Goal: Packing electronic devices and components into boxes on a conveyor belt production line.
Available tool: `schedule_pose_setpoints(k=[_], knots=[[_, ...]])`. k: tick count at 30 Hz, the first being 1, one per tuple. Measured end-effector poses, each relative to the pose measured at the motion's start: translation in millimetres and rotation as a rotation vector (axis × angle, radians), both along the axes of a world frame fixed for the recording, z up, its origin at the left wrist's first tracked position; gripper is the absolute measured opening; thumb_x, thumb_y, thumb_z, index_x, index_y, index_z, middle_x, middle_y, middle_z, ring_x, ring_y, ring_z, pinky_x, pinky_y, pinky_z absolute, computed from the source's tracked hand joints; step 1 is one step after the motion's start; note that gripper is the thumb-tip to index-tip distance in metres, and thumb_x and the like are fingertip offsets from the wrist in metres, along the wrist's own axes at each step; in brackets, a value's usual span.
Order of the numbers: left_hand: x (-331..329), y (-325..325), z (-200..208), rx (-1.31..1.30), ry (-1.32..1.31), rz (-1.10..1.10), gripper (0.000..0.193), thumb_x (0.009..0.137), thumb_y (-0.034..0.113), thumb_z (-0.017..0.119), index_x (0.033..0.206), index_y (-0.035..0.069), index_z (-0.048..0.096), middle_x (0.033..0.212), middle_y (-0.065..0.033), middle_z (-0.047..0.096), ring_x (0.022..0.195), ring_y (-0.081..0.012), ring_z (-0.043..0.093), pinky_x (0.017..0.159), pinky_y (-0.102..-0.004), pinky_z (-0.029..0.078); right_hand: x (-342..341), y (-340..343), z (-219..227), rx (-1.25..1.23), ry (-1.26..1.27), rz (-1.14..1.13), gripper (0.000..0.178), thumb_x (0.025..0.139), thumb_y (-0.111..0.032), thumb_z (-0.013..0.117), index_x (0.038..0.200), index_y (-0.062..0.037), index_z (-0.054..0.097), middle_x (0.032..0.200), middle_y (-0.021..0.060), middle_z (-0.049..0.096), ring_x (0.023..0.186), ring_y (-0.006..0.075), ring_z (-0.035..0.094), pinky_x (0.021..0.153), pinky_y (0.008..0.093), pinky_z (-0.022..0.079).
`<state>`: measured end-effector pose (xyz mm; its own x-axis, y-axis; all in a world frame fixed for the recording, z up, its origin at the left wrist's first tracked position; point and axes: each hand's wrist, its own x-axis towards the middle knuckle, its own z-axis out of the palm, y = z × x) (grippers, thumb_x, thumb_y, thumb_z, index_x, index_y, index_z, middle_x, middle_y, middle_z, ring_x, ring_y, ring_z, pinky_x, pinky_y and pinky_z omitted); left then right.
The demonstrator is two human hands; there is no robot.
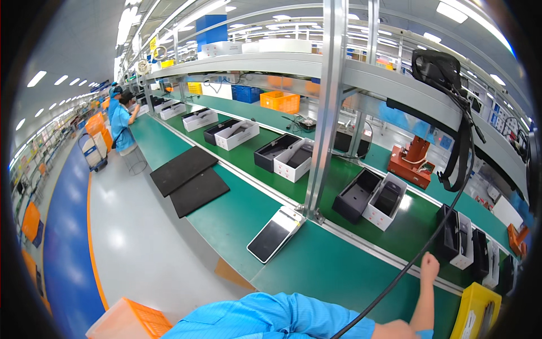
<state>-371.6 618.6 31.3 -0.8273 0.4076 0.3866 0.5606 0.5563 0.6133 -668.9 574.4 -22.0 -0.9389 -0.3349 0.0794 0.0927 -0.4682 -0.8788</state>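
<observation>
My right hand [429, 266] is curled into a fist over the near edge of the green conveyor belt [316, 212], its forearm rising from the lower edge. Whatever its fingers may hold is hidden. Close beside it runs a slack black cable [403, 271], and I cannot tell whether the two touch. Just beyond the fist stand a black open box [447, 230] and a white open box [464, 248]. My left arm, in a blue sleeve [271, 316], crosses the bottom of the picture; its hand is out of view. On the green bench lies a white handheld payment terminal [275, 234] with a dark screen.
Paired black and white boxes [385, 200] line the belt. A metal post [326, 113] rises at its near edge. Two black foam mats [192, 178] lie on the bench, left. A yellow bin [475, 311] stands lower right, an orange crate [130, 319] lower left. Co-workers [121, 116] stand far left.
</observation>
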Motion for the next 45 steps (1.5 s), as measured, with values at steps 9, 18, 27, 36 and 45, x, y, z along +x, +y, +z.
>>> schedule_pose_setpoints(k=[9,18,27,36,45], knots=[[-25,-122,27,-0.087,-0.006,0.515,0.02,0.089,0.019,0.055,0.096,0.01,0.071,0.095,-0.0128,0.069,0.086,-0.0325,0.067,0.075,-0.0443,0.054,181,-2,96,0.644,0.733,0.115,0.037,0.092,-0.045,0.061,0.076,-0.0131,0.053,0.066,0.0027,0.053,0.058,0.0192,0.052,0.049,0.0325,0.039],[-53,-206,-50,-0.25,0.092,0.799,0.011,0.09,0.012,0.054,0.094,0.011,0.064,0.092,-0.0116,0.063,0.087,-0.0343,0.063,0.075,-0.0455,0.051,361,-4,109,0.579,1.043,0.652,0.038,0.09,-0.044,0.063,0.079,-0.0085,0.054,0.068,0.009,0.06,0.064,0.0277,0.062,0.055,0.0393,0.047],[-47,-200,-49,-0.279,0.143,0.778,0.007,0.09,0.013,0.054,0.093,0.011,0.06,0.088,-0.0118,0.06,0.086,-0.0342,0.062,0.075,-0.0468,0.05,402,-11,130,0.101,0.961,0.938,0.024,0.095,-0.018,0.054,0.078,-0.0046,0.044,0.064,0.0134,0.051,0.061,0.0345,0.055,0.053,0.0449,0.039],[-60,-229,-50,-0.154,0.06,0.734,0.021,0.092,0.011,0.05,0.108,0.013,0.064,0.082,-0.0091,0.063,0.072,-0.0276,0.063,0.066,-0.0395,0.051,405,19,114,0.102,1.066,0.802,0.028,0.093,-0.025,0.058,0.076,-0.0056,0.048,0.063,0.0126,0.052,0.06,0.0335,0.057,0.053,0.0427,0.043],[-61,-252,-37,0.736,-0.523,0.702,0.023,0.1,0.016,0.047,0.115,0.008,0.062,0.078,0.0011,0.055,0.062,-0.0066,0.051,0.055,-0.0225,0.045,412,25,82,0.113,0.956,0.743,0.024,0.092,-0.023,0.062,0.076,-0.0056,0.055,0.064,0.0124,0.055,0.062,0.0317,0.058,0.056,0.0415,0.045]])
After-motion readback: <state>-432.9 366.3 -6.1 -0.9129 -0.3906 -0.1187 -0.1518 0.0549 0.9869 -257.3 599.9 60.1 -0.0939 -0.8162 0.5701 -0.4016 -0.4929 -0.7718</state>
